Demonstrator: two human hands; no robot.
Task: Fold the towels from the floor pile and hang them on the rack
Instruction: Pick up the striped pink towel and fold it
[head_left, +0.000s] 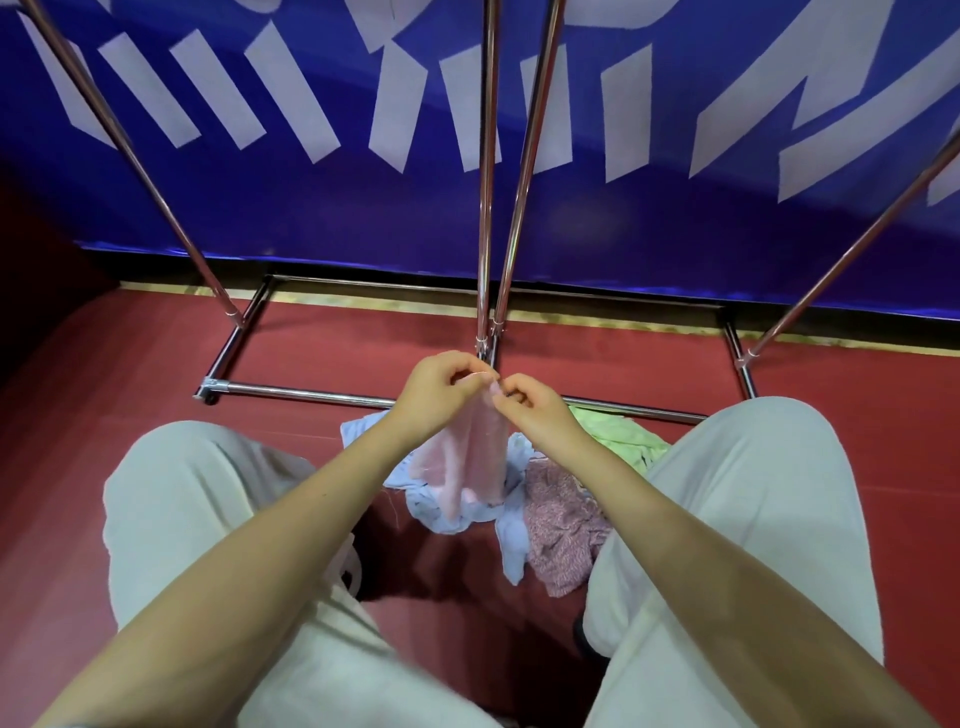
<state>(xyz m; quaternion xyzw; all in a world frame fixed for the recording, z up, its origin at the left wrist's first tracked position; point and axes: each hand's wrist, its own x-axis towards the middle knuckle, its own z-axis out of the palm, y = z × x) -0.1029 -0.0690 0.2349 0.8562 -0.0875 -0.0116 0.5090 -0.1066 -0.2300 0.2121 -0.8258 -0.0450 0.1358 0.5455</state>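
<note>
**Two hands pinching the top of a pink towel**

In the middle of the frame, the left hand (441, 387) and the right hand (530, 410) are coming together at one spot. Both are pinching the top edge of a pink towel (467, 462). The fingers of each hand are curled in, with thumb and fingertips squeezing the cloth. The two pinches are almost touching each other.

The pink towel is hanging straight down from the fingers, toward the bottom of the frame. Its long side is running up and down, and it looks narrow, as if it is bunched or already doubled over. Its lower end is sitting just above the pile on the red floor (130, 374).

The pile is lying right under the hands, between the person's knees. A light blue towel (511, 540) is in the middle, a speckled pink towel (558, 530) is to its right, and a green towel (618, 431) is farther right.

The rack (488, 182) is standing just past the hands, with shiny poles going up to the top of the frame. No towel is hanging on the part we can see.

Both hands are equally near the towel, so the next move is probably pulling the two pinches apart sideways to open the top edge.
</note>
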